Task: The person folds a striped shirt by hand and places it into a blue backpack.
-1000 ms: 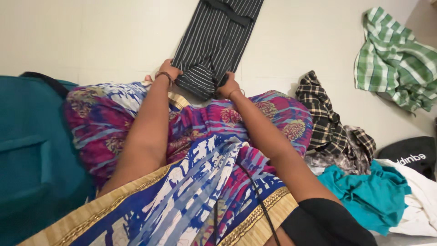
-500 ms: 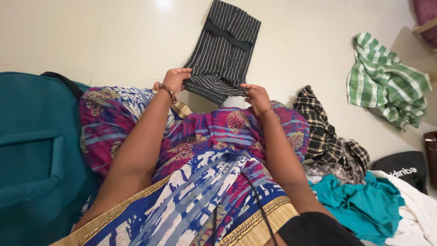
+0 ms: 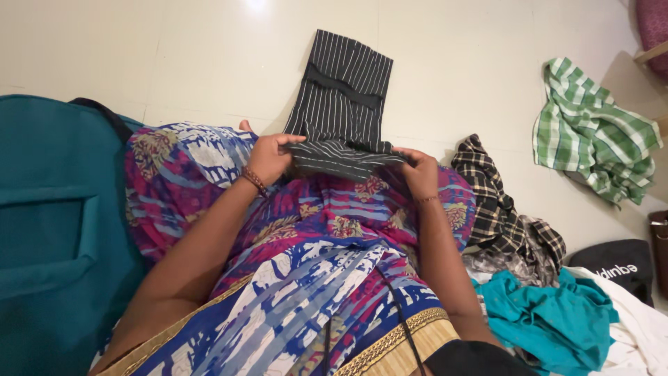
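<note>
Left hand: the left hand point(image 3: 268, 157) is closed on the near left corner of the striped cloth point(image 3: 341, 104), thumb on top, fingers curled under the fold; a bead bracelet point(image 3: 253, 181) sits on the wrist.
Right hand: the right hand point(image 3: 419, 173) grips the near right corner of the same fold, fingers bent over the edge; a thin bangle point(image 3: 426, 200) is on its wrist.
Striped cloth: black with thin white stripes, folded into a narrow strip. Its far part lies flat on the floor point(image 3: 174, 56), running away from the person; its near end is raised off the floor between the two hands, doubled over so the stripes there run crosswise.
Lap: the raised end hangs just above the knees, which are draped in a sari point(image 3: 306, 237) printed in magenta, blue and white with a gold border.
Left side: a teal bag point(image 3: 56, 230) rests against the sari.
Right side: a black-and-white checked cloth point(image 3: 494, 188) lies crumpled beside the right knee; nearer the person is a teal cloth point(image 3: 550, 313), touching a white cloth point(image 3: 637, 327) and a black bag point(image 3: 619, 261).
Far right: a green-and-white checked cloth point(image 3: 598, 132) lies bunched on the floor, well apart from the striped cloth.
Floor: pale, glossy tiles.
</note>
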